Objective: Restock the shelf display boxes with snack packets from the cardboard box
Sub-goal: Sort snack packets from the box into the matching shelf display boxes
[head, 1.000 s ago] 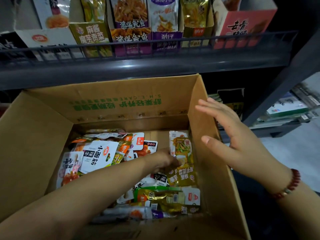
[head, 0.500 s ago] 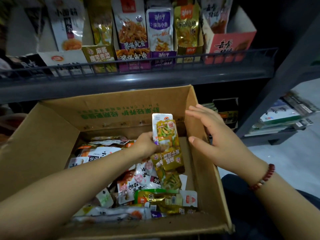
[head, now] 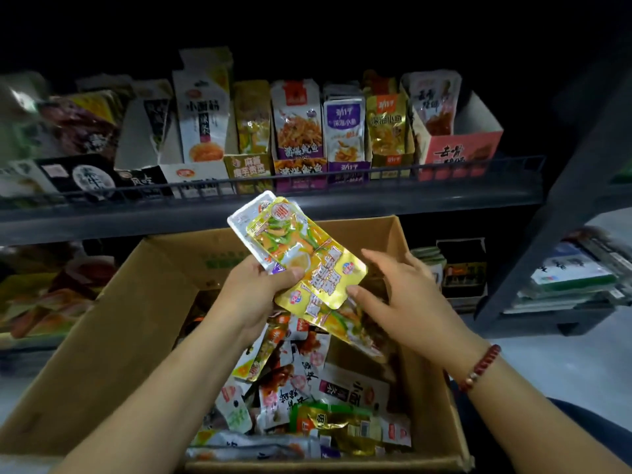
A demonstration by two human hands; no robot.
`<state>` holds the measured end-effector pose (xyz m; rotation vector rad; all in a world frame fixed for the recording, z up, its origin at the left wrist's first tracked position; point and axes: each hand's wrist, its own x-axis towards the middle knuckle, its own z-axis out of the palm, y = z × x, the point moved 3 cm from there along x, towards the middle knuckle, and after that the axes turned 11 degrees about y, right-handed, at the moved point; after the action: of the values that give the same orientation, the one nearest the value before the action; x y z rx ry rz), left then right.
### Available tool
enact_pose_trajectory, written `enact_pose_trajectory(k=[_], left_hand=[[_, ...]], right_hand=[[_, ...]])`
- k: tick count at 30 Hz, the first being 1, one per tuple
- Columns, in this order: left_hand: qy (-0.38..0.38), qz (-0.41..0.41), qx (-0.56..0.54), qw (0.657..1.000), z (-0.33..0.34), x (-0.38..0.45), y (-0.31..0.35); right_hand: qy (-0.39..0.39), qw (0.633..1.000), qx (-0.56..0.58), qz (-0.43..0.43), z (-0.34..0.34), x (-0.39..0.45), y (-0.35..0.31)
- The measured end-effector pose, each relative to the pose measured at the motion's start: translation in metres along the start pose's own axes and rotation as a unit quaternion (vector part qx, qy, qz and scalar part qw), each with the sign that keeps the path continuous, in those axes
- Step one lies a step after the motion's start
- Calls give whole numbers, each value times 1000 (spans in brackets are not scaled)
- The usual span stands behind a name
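Dim shelving fills the background: we see a dark metal shelf with a low wire rail, and along it a row of display boxes standing upright, each with snack packets propped inside, among them a purple one, a gold one and a pink box at the right end. Below the shelf, in front of us, sits an open cardboard box with its flaps spread, and a loose heap of mixed packets lies across its bottom. Our left hand is raised above the box and grips a small stack of yellow-gold packets, thumb curled over the front and fingers behind, the stack tilted with its top leaning left toward the shelf rail. Our right hand is just beside it, fingers loosely spread, its thumb touching the lower right edge of the front packet; we cannot tell whether the fingers behind actually pinch it. A red bead bracelet circles the right wrist
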<state>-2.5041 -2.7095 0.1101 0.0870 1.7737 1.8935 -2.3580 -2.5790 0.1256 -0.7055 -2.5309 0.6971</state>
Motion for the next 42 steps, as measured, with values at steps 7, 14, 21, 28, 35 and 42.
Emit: enact_pose_trajectory(k=[7, 14, 21, 28, 35, 42], left_hand=[[-19, -1, -38, 999, -4, -11, -3], [41, 14, -43, 998, -29, 4, 3], [124, 100, 46, 986, -57, 15, 18], [76, 73, 45, 993, -53, 8, 19], [-46, 50, 32, 997, -34, -6, 20], [-68, 35, 14, 997, -24, -9, 18]], right_hand=[[44, 988, 123, 85, 6, 17, -9], [133, 904, 369, 169, 0, 25, -8], [197, 879, 413, 131, -5, 27, -15], [43, 970, 237, 1, 4, 41, -35], [-25, 992, 119, -24, 19, 46, -52], [-16, 993, 110, -32, 19, 43, -61]])
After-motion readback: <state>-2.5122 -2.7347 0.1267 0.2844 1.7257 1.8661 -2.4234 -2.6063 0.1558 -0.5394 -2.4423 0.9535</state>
